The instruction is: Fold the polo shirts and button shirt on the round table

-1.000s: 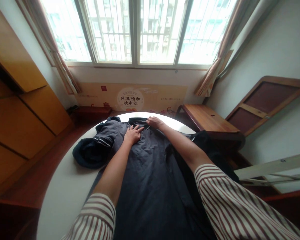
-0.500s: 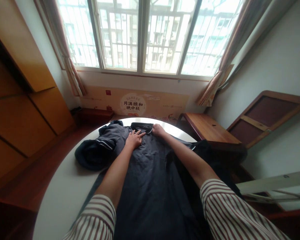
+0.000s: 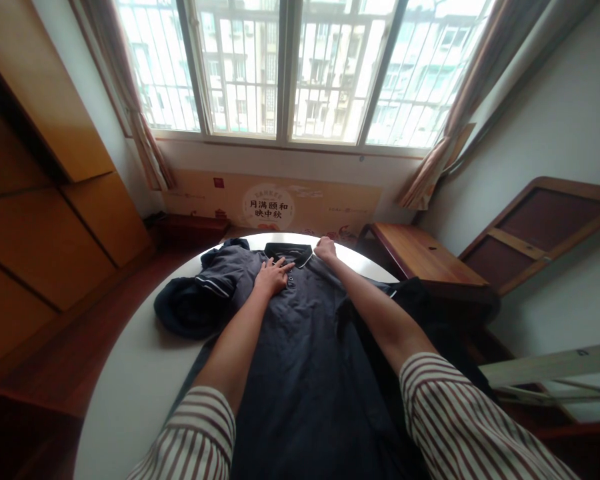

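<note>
Head view: curled right hand (image 3: 325,250), grip unclear, now off tabletop's (image 3: 125,393) far-edge collar (image 3: 305,258), likely set. Left hand (image 3: 273,275) flat on shirt (image 3: 303,360).

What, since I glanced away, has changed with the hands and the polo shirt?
The right hand has moved rightward off the collar, letting go of it, and is now by the polo shirt's shoulder; whether it pinches cloth is unclear. The left hand stays spread on the front; the garment lies much as before.

The cream sleeves (image 3: 470,420) carry dark brown stripes and cuffs (image 3: 210,403).
</note>
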`<action>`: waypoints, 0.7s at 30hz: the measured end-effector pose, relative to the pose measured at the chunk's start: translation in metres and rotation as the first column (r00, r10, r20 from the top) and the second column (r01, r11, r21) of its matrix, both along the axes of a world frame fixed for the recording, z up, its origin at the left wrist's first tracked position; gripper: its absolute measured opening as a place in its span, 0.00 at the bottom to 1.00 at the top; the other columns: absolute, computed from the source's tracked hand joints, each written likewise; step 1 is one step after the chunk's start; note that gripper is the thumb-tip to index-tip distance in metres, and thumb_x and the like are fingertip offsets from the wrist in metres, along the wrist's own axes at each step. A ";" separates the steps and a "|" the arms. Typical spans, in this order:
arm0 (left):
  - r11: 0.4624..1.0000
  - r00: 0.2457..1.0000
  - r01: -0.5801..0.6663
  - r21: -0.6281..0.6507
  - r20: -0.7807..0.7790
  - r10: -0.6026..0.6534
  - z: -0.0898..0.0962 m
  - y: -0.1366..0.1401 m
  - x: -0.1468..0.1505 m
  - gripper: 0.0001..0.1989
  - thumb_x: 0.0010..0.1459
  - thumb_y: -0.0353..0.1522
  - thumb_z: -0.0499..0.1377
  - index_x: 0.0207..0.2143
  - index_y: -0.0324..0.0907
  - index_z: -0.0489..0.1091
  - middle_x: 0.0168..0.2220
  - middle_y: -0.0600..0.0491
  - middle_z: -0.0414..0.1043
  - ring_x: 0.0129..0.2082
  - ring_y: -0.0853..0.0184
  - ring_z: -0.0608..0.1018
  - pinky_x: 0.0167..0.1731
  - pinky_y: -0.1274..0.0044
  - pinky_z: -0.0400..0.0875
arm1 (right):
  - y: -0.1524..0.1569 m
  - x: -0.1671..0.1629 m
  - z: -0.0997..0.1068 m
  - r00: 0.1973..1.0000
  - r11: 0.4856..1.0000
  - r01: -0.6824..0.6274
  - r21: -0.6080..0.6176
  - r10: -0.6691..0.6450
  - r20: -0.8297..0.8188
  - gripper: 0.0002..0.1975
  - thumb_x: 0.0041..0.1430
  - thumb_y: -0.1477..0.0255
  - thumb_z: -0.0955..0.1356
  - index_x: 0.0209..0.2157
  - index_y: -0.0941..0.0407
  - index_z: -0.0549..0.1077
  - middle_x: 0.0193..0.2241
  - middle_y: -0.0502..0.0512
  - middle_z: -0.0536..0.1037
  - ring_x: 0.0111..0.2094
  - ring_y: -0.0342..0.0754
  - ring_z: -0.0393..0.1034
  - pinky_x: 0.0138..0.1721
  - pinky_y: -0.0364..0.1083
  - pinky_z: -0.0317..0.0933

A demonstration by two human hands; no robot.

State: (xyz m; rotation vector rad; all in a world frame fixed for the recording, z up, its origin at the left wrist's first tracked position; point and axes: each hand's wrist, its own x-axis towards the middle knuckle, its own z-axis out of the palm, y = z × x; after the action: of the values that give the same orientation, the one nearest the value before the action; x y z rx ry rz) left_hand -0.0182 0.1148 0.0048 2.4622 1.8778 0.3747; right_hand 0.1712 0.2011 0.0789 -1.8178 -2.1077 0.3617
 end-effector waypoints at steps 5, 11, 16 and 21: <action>0.994 1.000 -0.031 0.106 -0.002 0.031 0.011 -0.008 0.001 0.27 0.64 0.29 0.49 0.65 0.51 0.61 0.67 0.49 0.56 0.60 0.55 0.68 0.59 0.64 0.63 | -0.039 0.012 0.030 0.987 0.996 -0.057 0.063 0.046 0.154 0.11 0.61 0.73 0.67 0.44 0.60 0.77 0.43 0.67 0.80 0.45 0.56 0.75 0.41 0.46 0.65; 0.987 0.998 0.068 0.147 -0.010 -0.067 0.032 -0.055 0.009 0.22 0.62 0.25 0.50 0.57 0.41 0.69 0.57 0.44 0.68 0.55 0.58 0.72 0.59 0.67 0.64 | -0.194 0.034 0.029 0.847 0.891 -0.455 0.007 0.430 0.312 0.12 0.63 0.64 0.67 0.44 0.54 0.77 0.40 0.60 0.80 0.42 0.53 0.75 0.42 0.46 0.67; 0.930 0.937 0.330 0.161 0.065 -0.344 0.031 -0.189 0.008 0.20 0.66 0.30 0.51 0.58 0.39 0.68 0.61 0.44 0.66 0.61 0.58 0.68 0.63 0.65 0.62 | -0.340 0.069 -0.002 0.705 0.731 -0.679 -0.066 0.674 0.222 0.15 0.62 0.69 0.68 0.49 0.57 0.76 0.50 0.63 0.76 0.50 0.55 0.73 0.52 0.51 0.67; 0.899 0.900 0.432 0.068 0.022 -0.435 0.027 -0.334 -0.032 0.25 0.67 0.32 0.52 0.65 0.48 0.60 0.68 0.49 0.56 0.68 0.54 0.59 0.64 0.57 0.61 | -0.416 0.105 -0.040 0.721 0.716 -0.688 0.120 0.653 0.233 0.30 0.64 0.63 0.68 0.65 0.56 0.64 0.64 0.64 0.64 0.64 0.61 0.60 0.63 0.60 0.58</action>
State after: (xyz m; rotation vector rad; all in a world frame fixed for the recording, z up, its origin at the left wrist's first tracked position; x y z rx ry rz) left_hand -0.0499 -0.2194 0.0322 2.7874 1.2592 0.4568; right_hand 0.2764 -0.2152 0.0386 -0.9255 -2.7738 0.1428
